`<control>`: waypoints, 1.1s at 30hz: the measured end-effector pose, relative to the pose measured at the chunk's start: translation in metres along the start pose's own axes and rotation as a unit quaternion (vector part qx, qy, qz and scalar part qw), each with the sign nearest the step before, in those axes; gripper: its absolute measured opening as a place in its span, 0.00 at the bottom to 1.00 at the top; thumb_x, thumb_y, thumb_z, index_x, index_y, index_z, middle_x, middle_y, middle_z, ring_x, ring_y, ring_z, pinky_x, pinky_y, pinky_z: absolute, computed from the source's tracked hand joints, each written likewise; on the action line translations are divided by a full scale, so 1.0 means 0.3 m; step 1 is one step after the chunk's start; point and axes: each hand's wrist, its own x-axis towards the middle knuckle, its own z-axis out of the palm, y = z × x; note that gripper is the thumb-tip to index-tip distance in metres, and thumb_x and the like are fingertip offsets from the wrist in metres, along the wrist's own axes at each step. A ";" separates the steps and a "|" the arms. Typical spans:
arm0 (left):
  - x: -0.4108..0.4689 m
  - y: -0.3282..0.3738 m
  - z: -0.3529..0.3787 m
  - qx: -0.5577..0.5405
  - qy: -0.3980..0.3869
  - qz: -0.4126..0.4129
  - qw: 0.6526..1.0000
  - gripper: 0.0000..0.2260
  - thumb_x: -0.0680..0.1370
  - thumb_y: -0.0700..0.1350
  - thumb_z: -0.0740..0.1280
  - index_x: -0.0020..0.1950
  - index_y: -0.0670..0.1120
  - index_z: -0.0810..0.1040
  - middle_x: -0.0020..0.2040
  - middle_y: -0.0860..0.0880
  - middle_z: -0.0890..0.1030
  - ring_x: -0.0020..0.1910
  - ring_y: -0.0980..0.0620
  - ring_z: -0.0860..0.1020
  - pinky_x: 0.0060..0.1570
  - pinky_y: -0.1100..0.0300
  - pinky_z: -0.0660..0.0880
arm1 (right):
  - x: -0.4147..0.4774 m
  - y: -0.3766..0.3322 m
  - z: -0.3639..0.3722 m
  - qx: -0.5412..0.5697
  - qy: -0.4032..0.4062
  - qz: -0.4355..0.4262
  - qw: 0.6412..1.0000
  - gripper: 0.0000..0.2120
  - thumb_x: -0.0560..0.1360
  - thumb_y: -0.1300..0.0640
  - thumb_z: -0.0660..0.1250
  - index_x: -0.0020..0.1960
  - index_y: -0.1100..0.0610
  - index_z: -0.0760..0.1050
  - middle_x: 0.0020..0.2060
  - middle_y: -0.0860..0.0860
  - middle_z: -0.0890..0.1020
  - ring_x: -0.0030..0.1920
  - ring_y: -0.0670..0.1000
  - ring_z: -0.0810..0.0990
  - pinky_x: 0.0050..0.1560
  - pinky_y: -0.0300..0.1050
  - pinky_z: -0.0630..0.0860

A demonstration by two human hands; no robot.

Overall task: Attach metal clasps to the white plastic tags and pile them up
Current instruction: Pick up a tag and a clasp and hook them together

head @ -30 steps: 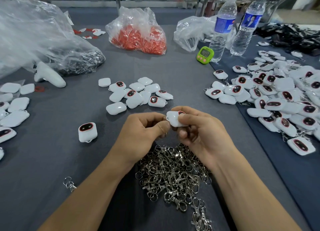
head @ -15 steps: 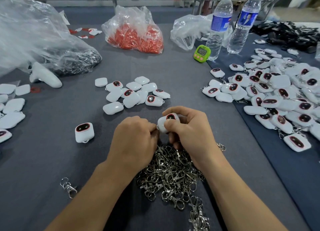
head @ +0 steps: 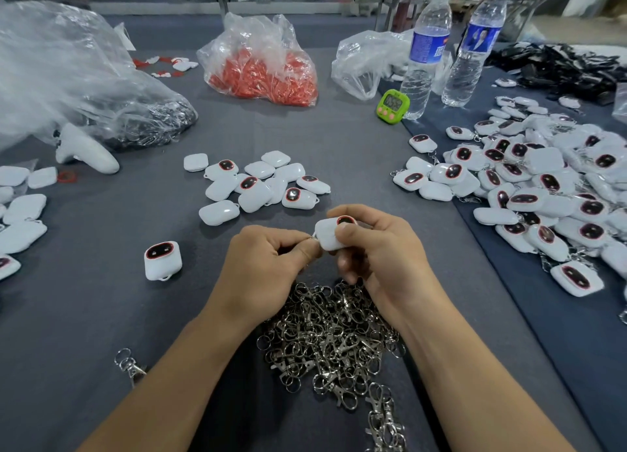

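Note:
My right hand [head: 380,251] grips a white plastic tag [head: 328,232] with a dark red-rimmed face, held above the table's middle. My left hand [head: 268,265] pinches a metal clasp ring [head: 312,238] against the tag's left edge; most of the clasp is hidden by my fingers. A heap of loose metal clasps [head: 332,336] lies just below both hands. Several tags without clasps lie in a small cluster [head: 261,183] beyond my hands. A large pile of tags with clasps [head: 543,194] covers the right side.
One single tag [head: 162,259] stands left of my hands, and a stray clasp [head: 130,367] lies near the front left. More white tags [head: 20,214] sit at the left edge. Plastic bags [head: 261,65], two water bottles [head: 427,44] and a green timer [head: 393,106] stand at the back.
Both hands have stayed together over the clasp heap. The tag has turned slightly in my right hand, its dark face now showing at the top, and my left fingers keep working at its edge.

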 end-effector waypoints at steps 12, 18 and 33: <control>-0.019 0.018 0.010 0.166 0.071 0.062 0.982 0.05 0.77 0.48 0.72 0.43 0.52 0.86 0.35 0.56 0.83 0.36 0.55 0.78 0.38 0.57 0.73 | -0.013 0.011 0.033 -0.060 0.043 -0.044 0.996 0.10 0.77 0.71 0.65 0.48 0.59 0.81 0.30 0.55 0.80 0.23 0.49 0.71 0.21 0.39 0.68; -0.003 0.020 0.015 -0.046 0.028 -0.022 0.998 0.06 0.76 0.48 0.74 0.45 0.59 0.88 0.29 0.55 0.80 0.29 0.61 0.72 0.29 0.65 0.68 | -0.004 -0.007 0.019 0.066 0.010 0.022 0.998 0.10 0.77 0.71 0.62 0.51 0.63 0.81 0.30 0.55 0.81 0.23 0.48 0.72 0.20 0.38 0.65; -0.032 0.051 0.030 0.396 0.071 0.134 0.906 0.13 0.72 0.44 0.68 0.28 0.42 0.77 0.28 0.44 0.76 0.31 0.43 0.70 0.39 0.55 0.60 | -0.015 0.053 0.056 -0.187 0.081 -0.081 0.976 0.06 0.70 0.60 0.70 0.43 0.50 0.83 0.30 0.49 0.82 0.27 0.49 0.75 0.30 0.41 0.71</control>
